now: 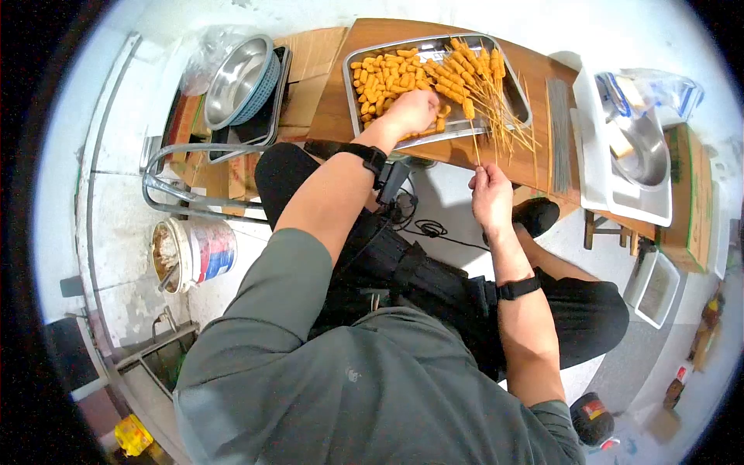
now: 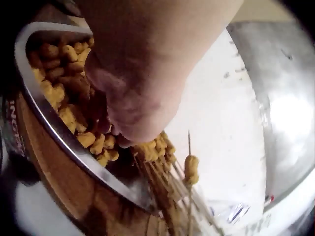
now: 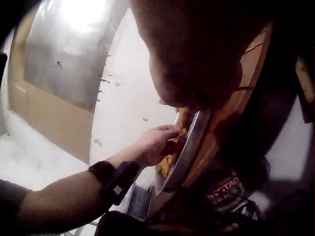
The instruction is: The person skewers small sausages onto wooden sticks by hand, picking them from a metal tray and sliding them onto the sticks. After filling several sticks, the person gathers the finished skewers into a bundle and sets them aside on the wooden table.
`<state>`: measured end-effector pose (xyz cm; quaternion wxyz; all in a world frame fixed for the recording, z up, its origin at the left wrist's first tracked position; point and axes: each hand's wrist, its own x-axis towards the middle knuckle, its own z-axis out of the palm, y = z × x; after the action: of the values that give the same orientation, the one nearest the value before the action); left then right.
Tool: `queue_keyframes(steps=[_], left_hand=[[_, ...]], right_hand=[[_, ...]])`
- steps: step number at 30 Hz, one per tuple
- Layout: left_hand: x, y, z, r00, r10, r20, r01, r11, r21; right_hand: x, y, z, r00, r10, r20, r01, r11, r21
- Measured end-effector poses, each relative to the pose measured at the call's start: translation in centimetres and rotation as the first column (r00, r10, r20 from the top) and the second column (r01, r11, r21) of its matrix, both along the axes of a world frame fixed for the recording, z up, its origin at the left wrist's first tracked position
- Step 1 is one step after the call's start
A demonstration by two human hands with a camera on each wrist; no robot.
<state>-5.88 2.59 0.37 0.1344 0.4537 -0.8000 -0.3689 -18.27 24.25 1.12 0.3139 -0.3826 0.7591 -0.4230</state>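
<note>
A metal tray (image 1: 508, 124) holds loose orange-yellow food pieces (image 1: 385, 77) at its left and finished skewers (image 1: 465, 66) with several pieces each at its right. My left hand (image 1: 416, 111) reaches over the tray's near side, fingers bent down among the loose pieces; its fingertips are hidden in the head view. My right hand (image 1: 492, 190), just off the table's front edge, pinches the lower end of a bamboo skewer (image 1: 475, 143). One piece (image 2: 191, 169) sits on that skewer near its top, with the pointed tip showing above in the left wrist view.
The tray stands on a wooden table (image 1: 329, 112). Thin grey sticks (image 1: 558, 136) lie to its right, beside a white bin (image 1: 593, 147) and a steel bowl (image 1: 655, 159). At left are a metal basin (image 1: 236, 77), a chair frame (image 1: 167, 198) and a bucket (image 1: 209, 248).
</note>
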Motion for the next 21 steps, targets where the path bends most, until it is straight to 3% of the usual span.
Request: queue_keyframes(steps=[2,3,9,13,18,21], left_hand=[[-1.0,0.1,0.1,0.927,-0.186,0.325,0.283,0.917,-0.282],[-1.8,0.5,1.1,0.884,-0.198,0.422,0.282,0.949,-0.145],[-3.4,2.2,2.9,0.762,-0.112,0.638,0.23,0.968,-0.105],[-3.4,1.5,1.6,0.757,-0.133,0.64,0.237,0.968,-0.078],[-2.4,1.1,-0.1,0.836,-0.135,0.532,0.287,0.934,-0.214],[-1.9,0.8,0.7,0.854,-0.14,0.501,0.252,0.954,-0.163]], right_hand=[[-0.3,0.1,-0.5,0.999,-0.009,0.036,0.009,1.0,-0.005],[-0.3,0.2,-0.4,0.999,-0.012,0.033,0.012,1.0,-0.004],[0.1,0.4,0.5,1.0,-0.017,0.005,0.017,1.0,0.008],[0.2,0.3,0.4,0.999,-0.026,0.021,0.025,1.0,0.005],[0.3,0.3,1.2,1.0,-0.021,-0.013,0.021,1.0,0.016],[0.2,0.3,0.6,0.999,-0.033,0.032,0.033,0.999,0.003]])
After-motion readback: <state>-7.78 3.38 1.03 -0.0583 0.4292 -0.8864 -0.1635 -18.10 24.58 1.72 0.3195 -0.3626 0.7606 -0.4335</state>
